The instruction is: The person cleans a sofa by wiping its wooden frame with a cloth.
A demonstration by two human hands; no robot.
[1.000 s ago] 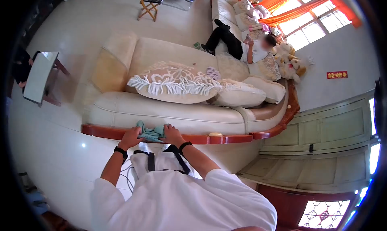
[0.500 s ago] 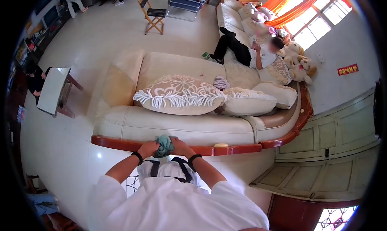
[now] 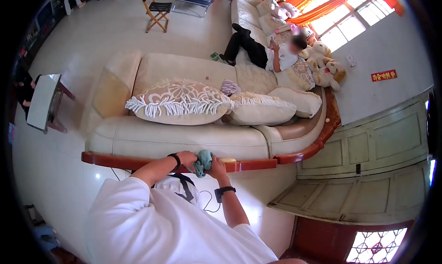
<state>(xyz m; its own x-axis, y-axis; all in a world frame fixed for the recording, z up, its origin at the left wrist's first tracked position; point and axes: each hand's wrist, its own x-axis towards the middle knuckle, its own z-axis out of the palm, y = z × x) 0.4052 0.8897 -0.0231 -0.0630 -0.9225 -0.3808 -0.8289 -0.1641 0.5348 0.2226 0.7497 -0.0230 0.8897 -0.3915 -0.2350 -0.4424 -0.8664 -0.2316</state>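
Note:
A bunched teal cloth [image 3: 202, 162] is held between both hands at the back edge of the sofa. My left hand [image 3: 187, 158] grips its left side, fingers closed. My right hand [image 3: 218, 167] has the cloth's right side, with its fingers curled. Under and beside the cloth runs the sofa's red-brown wooden trim [image 3: 133, 161]. Just right of my right hand, a pale oval piece [image 3: 229, 160] lies on that trim. The cream leather sofa back [image 3: 175, 137] rises directly beyond my hands.
Fringed cushions [image 3: 179, 102] lean along the sofa. A person [image 3: 281, 56] reclines at its far right, near plush toys [image 3: 324, 66]. A small table [image 3: 43, 102] stands left, a folding stool [image 3: 158, 13] farther back. Green panelled doors [image 3: 359, 149] are at right.
Both hands have moved right along the wooden trim with the cloth, closer to the pale oval piece. The camera view has also shifted to the right.

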